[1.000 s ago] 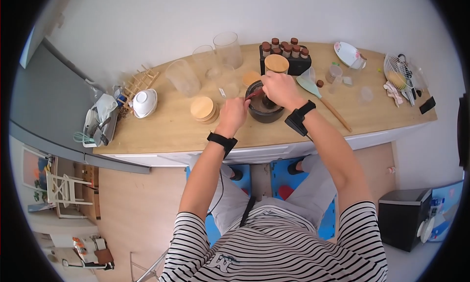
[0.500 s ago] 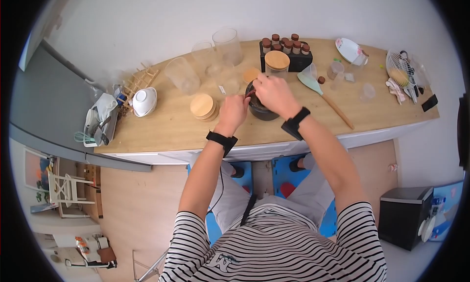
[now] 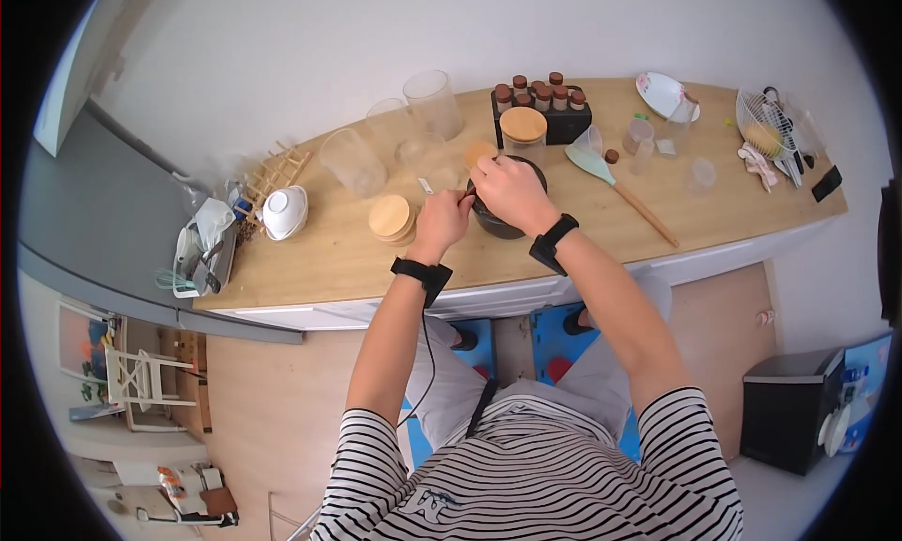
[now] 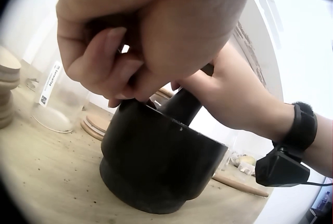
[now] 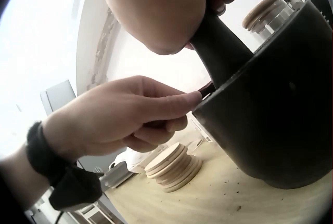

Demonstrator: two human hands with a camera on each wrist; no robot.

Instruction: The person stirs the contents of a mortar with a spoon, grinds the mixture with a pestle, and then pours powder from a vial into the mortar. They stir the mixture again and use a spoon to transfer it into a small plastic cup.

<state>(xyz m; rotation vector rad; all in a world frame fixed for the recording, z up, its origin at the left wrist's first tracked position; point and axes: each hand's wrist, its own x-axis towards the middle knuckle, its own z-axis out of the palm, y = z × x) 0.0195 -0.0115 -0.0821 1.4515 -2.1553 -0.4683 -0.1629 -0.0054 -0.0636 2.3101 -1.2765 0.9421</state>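
A black mortar (image 4: pixel 156 159) stands on the wooden counter, overlapped by both hands in the head view. My right hand (image 3: pixel 512 195) grips the top of the black pestle (image 5: pixel 221 50), which leans inside the mortar. At the rim's left side, my left hand (image 3: pixel 443 225) pinches a thin dark reddish-brown piece (image 5: pixel 207 89) between thumb and fingers. Its far end runs into the mortar, and its kind I cannot tell. What lies in the bowl is hidden behind the rim and hands.
Stacked wooden lids (image 3: pixel 391 218) lie left of the mortar, with clear glass jars (image 3: pixel 352 163) behind. Beyond it stand a wooden-lidded jar (image 3: pixel 523 127) and a black rack (image 3: pixel 554 125) of small bottles. A pale green spatula (image 3: pixel 592 164) lies to the right. Dark crumbs dot the counter.
My right hand has shifted slightly left over the mortar, still gripping the pestle, and now covers more of the opening. The left hand keeps its pinch at the rim.
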